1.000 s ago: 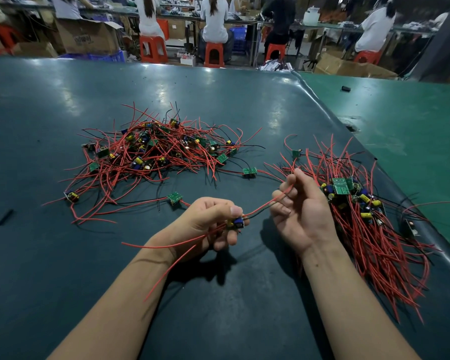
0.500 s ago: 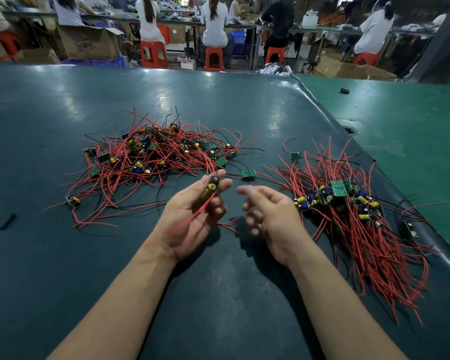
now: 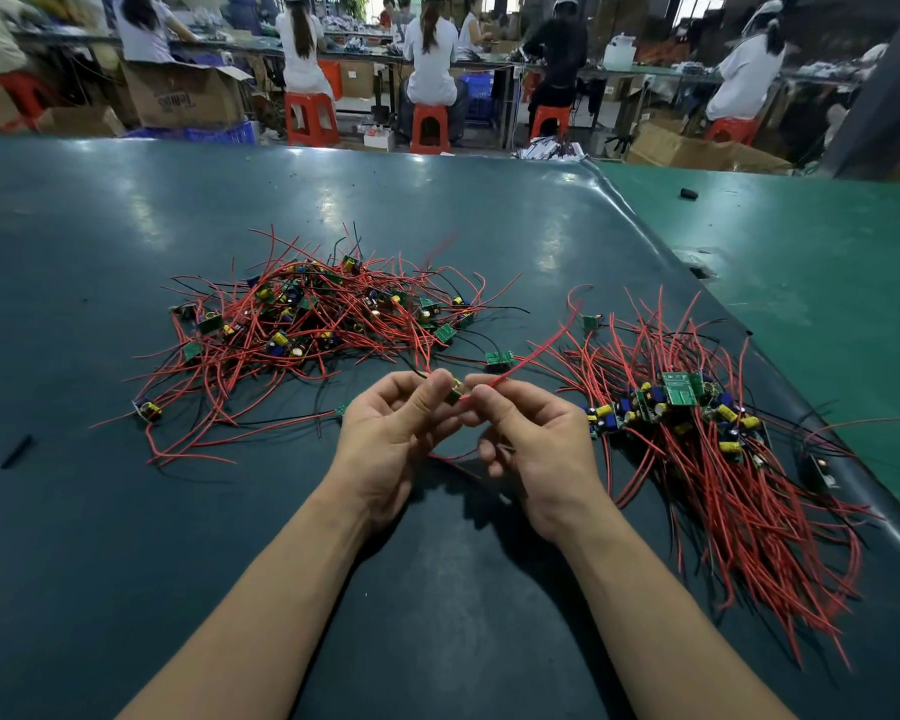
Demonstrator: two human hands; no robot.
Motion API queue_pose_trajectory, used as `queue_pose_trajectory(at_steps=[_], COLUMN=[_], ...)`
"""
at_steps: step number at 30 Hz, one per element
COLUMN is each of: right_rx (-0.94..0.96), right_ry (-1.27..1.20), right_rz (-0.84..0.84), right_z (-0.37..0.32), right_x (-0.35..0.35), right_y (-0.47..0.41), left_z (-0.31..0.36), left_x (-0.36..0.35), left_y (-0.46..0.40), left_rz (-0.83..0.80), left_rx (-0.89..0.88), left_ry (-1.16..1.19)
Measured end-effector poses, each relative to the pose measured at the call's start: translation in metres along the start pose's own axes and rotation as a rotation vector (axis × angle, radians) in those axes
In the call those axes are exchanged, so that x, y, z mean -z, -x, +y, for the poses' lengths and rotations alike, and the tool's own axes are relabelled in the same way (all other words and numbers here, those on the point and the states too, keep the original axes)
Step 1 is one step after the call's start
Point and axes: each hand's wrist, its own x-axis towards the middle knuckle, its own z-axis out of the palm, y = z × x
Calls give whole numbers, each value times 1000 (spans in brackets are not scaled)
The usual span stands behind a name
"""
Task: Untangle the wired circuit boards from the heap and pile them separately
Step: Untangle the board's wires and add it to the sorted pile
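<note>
One small circuit board (image 3: 455,394) is pinched by left hand (image 3: 393,433) and right hand (image 3: 533,449), between tangled heap (image 3: 313,324) and sorted pile (image 3: 713,449), above bare table (image 3: 437,589).

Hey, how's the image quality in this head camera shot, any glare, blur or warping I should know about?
Head view: overhead lights leave pale glare patches on the dark table; the wide lens bows the table's far edge; the red wire by the right hand is motion-smeared, and the board pinched by the left hand is soft; both wire piles are sharp; the hands cast shadows beneath them.
</note>
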Motion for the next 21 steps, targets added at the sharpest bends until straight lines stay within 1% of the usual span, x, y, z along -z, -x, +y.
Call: queue_pose_trajectory(at_steps=[2,4,9,13,15,17,21], right_rx=[-4,6,15,39,71,86,90], right_ry=[-33,-42,-70,-86,-30,14,-17], right_rz=[5,42,111,80,82,113,186], right_z=[1,3,3,5,5,5,5], right_x=[-1,-3,-6,-6,-6,-4,-2], right_y=[-2,-5,-10,-9,-9,-10,-13], left_z=[0,0,-3,-5,-10,-11,-7], left_x=[0,-1,-5,-5,-5,-5,-4], left_y=[-2,-4,-6,-9,-10,-9,-7], left_rz=[35,28,-34,-122,-94,-64,-73], left_rx=[1,3,28,94,68,7,-76], left_ry=[-42,-46,-38,-38,-104,-140,-108])
